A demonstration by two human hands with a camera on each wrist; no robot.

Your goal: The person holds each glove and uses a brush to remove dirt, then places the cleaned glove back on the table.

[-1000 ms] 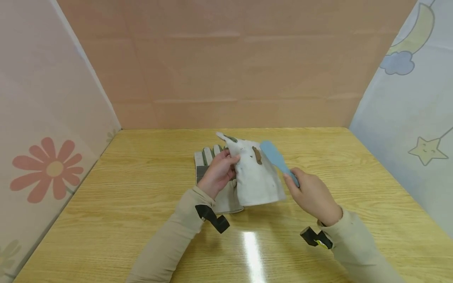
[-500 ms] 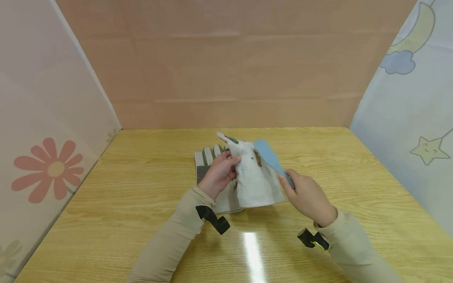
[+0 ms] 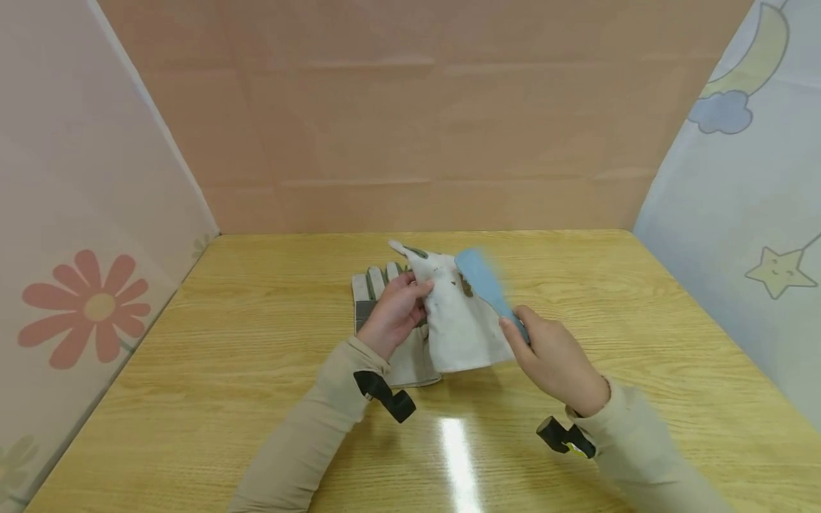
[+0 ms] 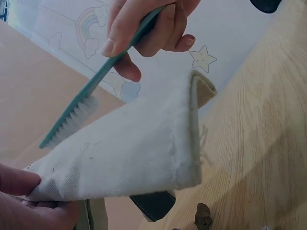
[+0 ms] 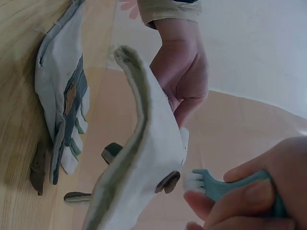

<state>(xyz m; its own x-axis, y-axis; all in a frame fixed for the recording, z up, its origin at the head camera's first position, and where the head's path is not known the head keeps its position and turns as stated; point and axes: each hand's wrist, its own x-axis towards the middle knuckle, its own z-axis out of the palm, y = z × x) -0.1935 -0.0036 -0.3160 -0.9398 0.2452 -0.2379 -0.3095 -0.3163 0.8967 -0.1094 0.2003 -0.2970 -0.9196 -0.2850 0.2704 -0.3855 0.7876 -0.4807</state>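
Note:
My left hand [image 3: 394, 313] pinches a white cloth work glove [image 3: 462, 338] at its side and holds it up over the table, cuff toward me. A brown patch like dried mud [image 5: 168, 182] sticks to the glove's white face. In my right hand [image 3: 558, 360] is a light-blue brush [image 3: 486, 281], gripped by its handle. Its white bristles [image 4: 74, 120] face the glove, right at the brown patch. Beneath and left of the held glove, a second work glove [image 3: 365, 311], white with grey and green parts, lies on the table, partly hidden by my left hand.
The wood-grain table [image 3: 256, 342] runs back to a plain orange-pink wall [image 3: 410, 128]. Printed side walls stand left and right. A small brown piece [image 5: 38, 167] lies on the table near the second glove in the right wrist view.
The brush has moved left onto the glove's brown patch, and its head is blurred now. My left hand has stayed nearly still; the held glove's cuff has shifted slightly.

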